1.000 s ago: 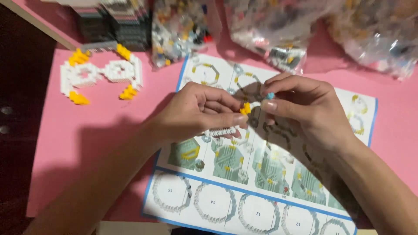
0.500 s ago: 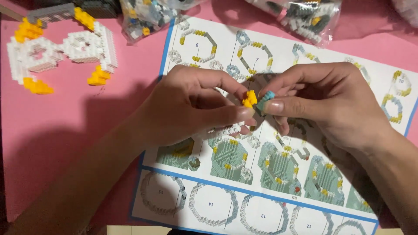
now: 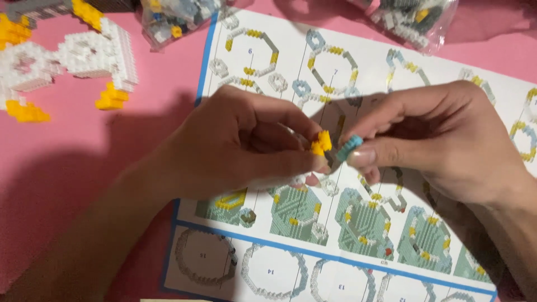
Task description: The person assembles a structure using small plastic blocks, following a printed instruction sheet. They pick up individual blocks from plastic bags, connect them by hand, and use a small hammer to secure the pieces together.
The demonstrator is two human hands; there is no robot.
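— What are the two hands holding?
— The left hand point(image 3: 235, 148) pinches a tiny bumpy yellow brick piece point(image 3: 321, 142). The right hand point(image 3: 436, 140) pinches a small light blue brick point(image 3: 349, 147) tight. The two bits almost touch, up above the paper.
— What paper?
— A flat instruction sheet point(image 3: 291, 67) with ring shapes, lying on the pink counter point(image 3: 84, 168).
— Anything else?
— A knobbly white and yellow brick model point(image 3: 72, 61) far left, and crinkly clear bags of bricks point(image 3: 173, 19) at the top.
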